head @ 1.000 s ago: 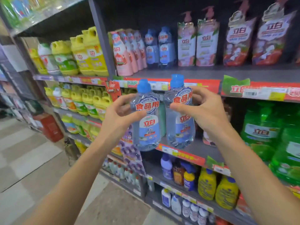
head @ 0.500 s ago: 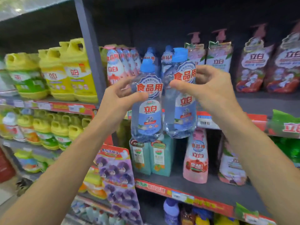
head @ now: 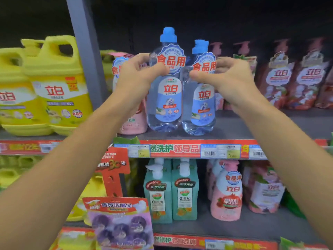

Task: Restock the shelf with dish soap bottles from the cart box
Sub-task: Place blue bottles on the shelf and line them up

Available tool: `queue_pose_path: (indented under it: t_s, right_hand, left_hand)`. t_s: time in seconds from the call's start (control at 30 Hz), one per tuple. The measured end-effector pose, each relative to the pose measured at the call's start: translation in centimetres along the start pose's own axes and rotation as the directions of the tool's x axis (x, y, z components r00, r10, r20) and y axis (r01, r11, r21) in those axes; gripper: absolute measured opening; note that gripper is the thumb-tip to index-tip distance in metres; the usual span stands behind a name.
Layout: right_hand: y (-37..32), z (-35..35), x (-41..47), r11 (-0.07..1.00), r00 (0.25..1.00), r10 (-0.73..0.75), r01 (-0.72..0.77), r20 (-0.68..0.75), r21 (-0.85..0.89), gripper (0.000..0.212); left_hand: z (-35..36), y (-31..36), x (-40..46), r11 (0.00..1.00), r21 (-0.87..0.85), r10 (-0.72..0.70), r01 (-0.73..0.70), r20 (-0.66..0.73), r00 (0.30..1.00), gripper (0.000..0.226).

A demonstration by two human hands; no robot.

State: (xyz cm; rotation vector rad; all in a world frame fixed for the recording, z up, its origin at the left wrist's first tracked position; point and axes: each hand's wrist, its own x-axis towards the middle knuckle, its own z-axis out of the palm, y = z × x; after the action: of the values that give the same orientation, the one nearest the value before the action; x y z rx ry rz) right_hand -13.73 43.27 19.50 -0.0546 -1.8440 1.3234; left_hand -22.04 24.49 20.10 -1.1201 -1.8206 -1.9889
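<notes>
Spanning the view: grey shelf (head: 252,127) with yellow jugs (head: 57,83) at left, red refill pouches (head: 288,78) at right, pink bottles (head: 133,121) just behind. Being lowered at its front edge, side by side and upright: left dish soap bottle (head: 166,98), gripped at the shoulder by left hand (head: 142,73), and right dish soap bottle (head: 202,103), pinched likewise by right hand (head: 232,76) (bases touching or just above the board, hard to tell). Risking, if released too near the lip or bumped together, tipping forward off the edge or knocking the pink bottles behind.

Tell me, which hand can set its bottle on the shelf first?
Probably the right hand: its clear blue-capped soap bottle sits lower, nearly on the grey shelf. The left hand holds its matching bottle higher.
</notes>
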Motion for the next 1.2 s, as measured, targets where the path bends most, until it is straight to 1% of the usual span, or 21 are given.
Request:
queue_pose_path:
  t_s: [0.07,0.1,0.2,0.27,0.3,0.4,0.43,0.47,0.53,0.6,0.67,0.8,0.83,0.87,0.93,1.0,1.07,1.13,1.2]
  right_hand:
    - [0.4,0.4,0.1,0.999,0.999,0.026,-0.028,-0.037,-0.044,0.06]
    - [0.6,0.5,0.1,0.997,0.998,0.036,-0.039,-0.053,-0.065,0.059]
    - [0.7,0.5,-0.3,0.993,0.995,0.05,-0.059,-0.085,-0.103,0.045]
    - [0.4,0.5,-0.4,0.987,0.994,0.057,-0.069,-0.089,-0.144,0.041]
    - [0.4,0.4,-0.4,0.982,0.994,0.061,-0.076,-0.095,-0.172,0.043]
    - [0.7,-0.2,-0.7,0.957,0.989,0.029,-0.07,-0.145,-0.282,0.062]
    - [0.8,-0.3,-0.8,0.947,0.987,0.009,-0.059,-0.158,-0.316,0.065]
    - [0.8,-0.4,-1.0,0.939,0.988,-0.011,-0.044,-0.156,-0.342,0.064]
    - [0.8,-0.3,-1.2,0.934,0.991,-0.031,-0.017,-0.13,-0.356,0.066]
    - [0.8,0.0,-1.2,0.936,0.995,-0.02,-0.017,-0.102,-0.351,0.07]
    - [1.0,0.2,-1.3,0.928,0.996,-0.017,-0.016,-0.085,-0.372,0.072]
    - [1.5,-0.2,-1.7,0.907,0.997,-0.057,0.03,-0.053,-0.42,0.078]
    - [1.8,-0.3,-1.9,0.898,0.997,-0.068,0.044,-0.039,-0.437,0.081]
    - [2.2,-0.4,-2.2,0.887,0.996,-0.08,0.061,-0.023,-0.457,0.084]
    - [3.3,-0.2,-3.1,0.865,0.996,-0.093,0.082,0.003,-0.495,0.09]
    - [4.3,0.2,-4.5,0.834,0.997,-0.071,0.083,0.042,-0.546,0.098]
    - [5.3,0.4,-5.9,0.808,0.996,-0.061,0.09,0.069,-0.583,0.099]
    - [5.8,0.5,-6.6,0.8,0.994,-0.077,0.108,0.077,-0.59,0.1]
    - [6.0,0.5,-6.7,0.798,0.993,-0.091,0.118,0.076,-0.591,0.101]
  left_hand:
    - [0.2,-0.7,0.6,0.999,-0.026,-0.019,0.02,0.009,1.0,0.025]
    - [0.3,-1.2,0.7,0.999,-0.04,-0.032,0.033,0.017,0.999,0.022]
    - [0.5,-2.6,0.9,0.993,-0.094,-0.064,0.067,0.037,0.997,0.009]
    - [0.5,-3.4,1.1,0.986,-0.132,-0.099,0.103,0.039,0.994,0.009]
    - [0.5,-3.7,1.1,0.982,-0.147,-0.114,0.12,0.044,0.992,0.009]
    - [1.0,-4.6,0.9,0.965,-0.217,-0.133,0.146,0.074,0.988,0.007]
    - [1.3,-4.9,0.7,0.959,-0.241,-0.135,0.151,0.082,0.987,0.006]
    - [1.4,-5.1,0.6,0.954,-0.257,-0.139,0.156,0.083,0.987,0.007]
    - [1.3,-5.0,0.3,0.948,-0.278,-0.14,0.153,0.066,0.988,0.016]
    - [1.1,-5.0,0.1,0.951,-0.278,-0.135,0.138,0.033,0.99,0.016]
    - [1.0,-5.2,-0.1,0.959,-0.256,-0.127,0.125,0.009,0.992,0.018]
    - [1.5,-5.5,-0.5,0.977,-0.195,-0.093,0.09,-0.006,0.996,0.028]
    - [1.6,-5.7,-0.7,0.988,-0.142,-0.066,0.064,-0.01,0.998,0.031]
    - [1.6,-5.9,-1.0,0.999,-0.047,-0.027,0.027,-0.017,0.999,0.039]
    - [1.4,-6.7,-2.4,0.979,0.194,0.062,-0.053,-0.039,0.997,0.064]
    - [1.6,-7.7,-4.3,0.914,0.396,0.12,-0.085,-0.065,0.991,0.082]
    - [2.0,-8.2,-6.3,0.818,0.57,0.162,-0.078,-0.098,0.982,0.093]
    - [2.5,-8.2,-7.5,0.762,0.646,0.171,-0.048,-0.13,0.977,0.101]
    - [2.9,-8.1,-7.8,0.719,0.694,0.183,-0.044,-0.128,0.975,0.109]
